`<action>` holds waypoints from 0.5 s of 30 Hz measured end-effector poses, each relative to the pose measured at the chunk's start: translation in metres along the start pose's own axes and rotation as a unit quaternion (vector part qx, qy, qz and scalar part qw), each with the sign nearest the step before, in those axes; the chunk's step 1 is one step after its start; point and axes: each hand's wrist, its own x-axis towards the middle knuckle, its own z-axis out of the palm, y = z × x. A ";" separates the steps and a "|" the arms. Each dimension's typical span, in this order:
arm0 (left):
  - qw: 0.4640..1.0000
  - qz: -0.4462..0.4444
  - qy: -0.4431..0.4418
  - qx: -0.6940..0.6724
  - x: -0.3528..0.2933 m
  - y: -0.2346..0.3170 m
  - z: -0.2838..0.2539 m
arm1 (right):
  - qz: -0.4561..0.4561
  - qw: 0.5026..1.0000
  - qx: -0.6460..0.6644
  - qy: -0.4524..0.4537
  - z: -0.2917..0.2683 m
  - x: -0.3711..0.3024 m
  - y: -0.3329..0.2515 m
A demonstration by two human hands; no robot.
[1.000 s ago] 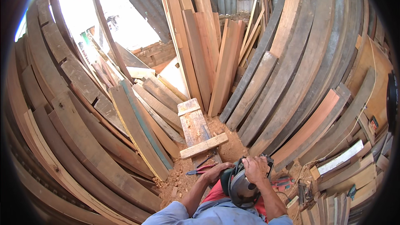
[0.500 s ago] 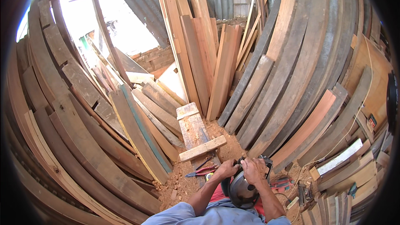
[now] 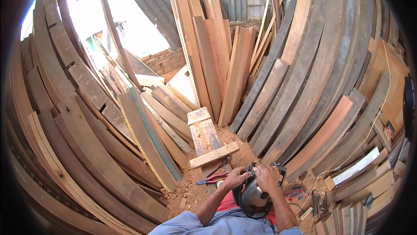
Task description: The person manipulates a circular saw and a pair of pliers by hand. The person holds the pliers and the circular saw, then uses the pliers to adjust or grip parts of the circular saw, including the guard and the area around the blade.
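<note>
My left hand (image 3: 236, 177) and right hand (image 3: 266, 177) sat together on top of the circular saw (image 3: 254, 196), and the fingers (image 3: 247, 175) of the left were curled down onto its upper housing while the right hand's fingers were bent over the same spot, all pressed on the tool; whether they pinched some small part there I could not tell, it was too small to make out. The saw itself rested low in my lap area, its rounded dark guard facing up, just in front of my blue sleeves. Just to the left of it lay red-handled pliers (image 3: 211, 178) on the sawdust-covered floor (image 3: 191, 189). Beyond them stood a low, narrow wooden bench (image 3: 204, 133) with a short pale offcut (image 3: 214, 155) lying across its near end. Around all that, long planks (image 3: 208, 56) leaned against the corrugated wall, and more curved away on both sides. My read: this was an adjusting or fitting step on the saw, not cutting. The next move, I judged, called for a steady hold with one hand while the other worked the small part with care.
</note>
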 end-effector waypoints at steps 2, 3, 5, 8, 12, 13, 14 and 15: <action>1.000 0.007 -0.004 -0.003 0.002 0.002 0.001 | 0.018 0.998 0.016 -0.055 -0.007 0.004 -0.002; 1.000 0.011 -0.005 -0.005 0.002 0.002 0.001 | 0.023 0.996 0.026 -0.084 -0.013 0.007 -0.005; 0.999 0.011 0.000 0.048 0.002 0.002 0.000 | 0.037 0.988 0.045 -0.140 -0.025 0.010 -0.013; 0.994 0.054 0.025 0.090 0.000 -0.002 0.003 | 0.052 0.985 0.016 -0.161 -0.026 0.011 -0.015; 0.987 0.116 0.046 0.105 -0.004 0.001 0.006 | 0.037 0.985 0.038 -0.162 -0.022 0.010 -0.009; 0.988 0.108 0.030 0.108 -0.004 0.000 0.005 | 0.034 0.985 0.042 -0.166 -0.020 0.010 -0.007; 0.989 0.100 0.015 0.111 -0.003 -0.001 0.003 | 0.031 0.984 0.046 -0.169 -0.018 0.010 -0.005; 0.989 0.093 -0.001 0.113 -0.003 -0.002 0.001 | 0.031 0.986 0.047 -0.160 -0.016 0.009 -0.005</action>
